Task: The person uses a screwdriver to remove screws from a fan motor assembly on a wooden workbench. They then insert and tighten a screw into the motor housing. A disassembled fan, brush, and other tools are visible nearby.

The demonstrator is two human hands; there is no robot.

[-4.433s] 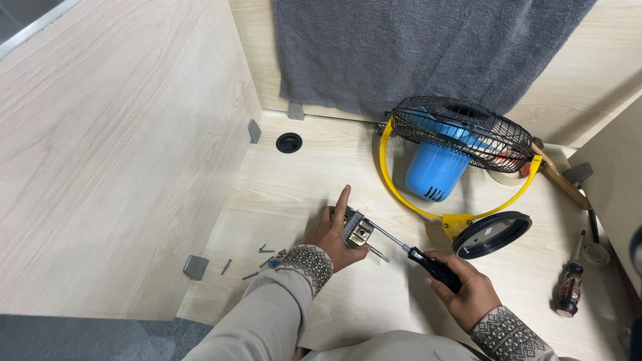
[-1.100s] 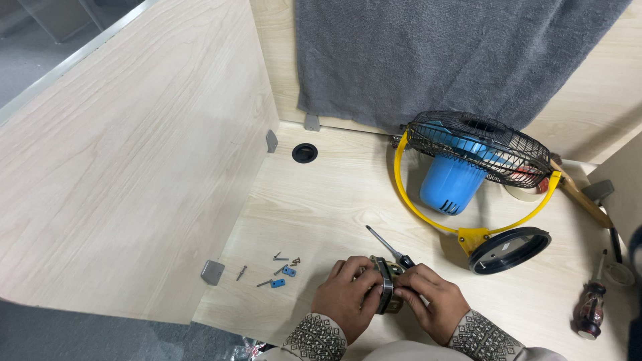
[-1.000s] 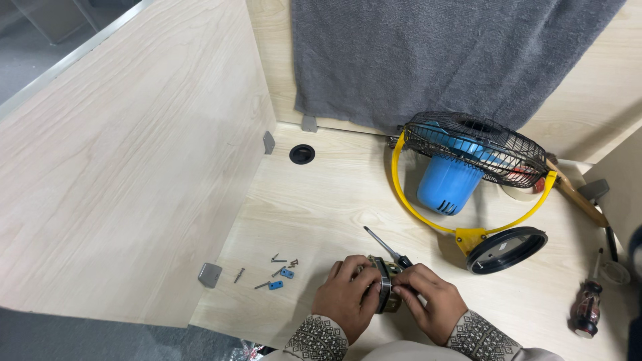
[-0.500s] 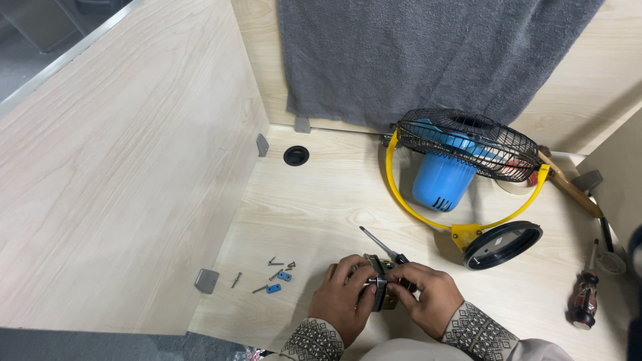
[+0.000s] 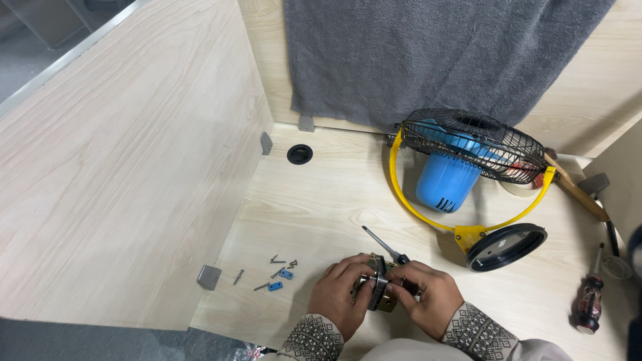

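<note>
Motor part (image 5: 376, 289), small metal block with black ring, near front edge of desk (image 5: 321, 200), held between your hands. Left hand (image 5: 342, 294) and right hand (image 5: 428, 304) equally near, fingers of both pinching it from opposite sides; ring upright. Screwdriver (image 5: 386, 247) just behind, shaft pointing toward back-left. Blue clips and screws (image 5: 275, 274) left. Fan (image 5: 468, 167) behind, right. Versus four seconds back: screwdriver out of your right hand, both hands now on part.

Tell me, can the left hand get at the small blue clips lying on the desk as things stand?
Probably yes: the blue clips lie on open desk just beside the left hand, nothing between. But it is gripping the small metal part.
</note>
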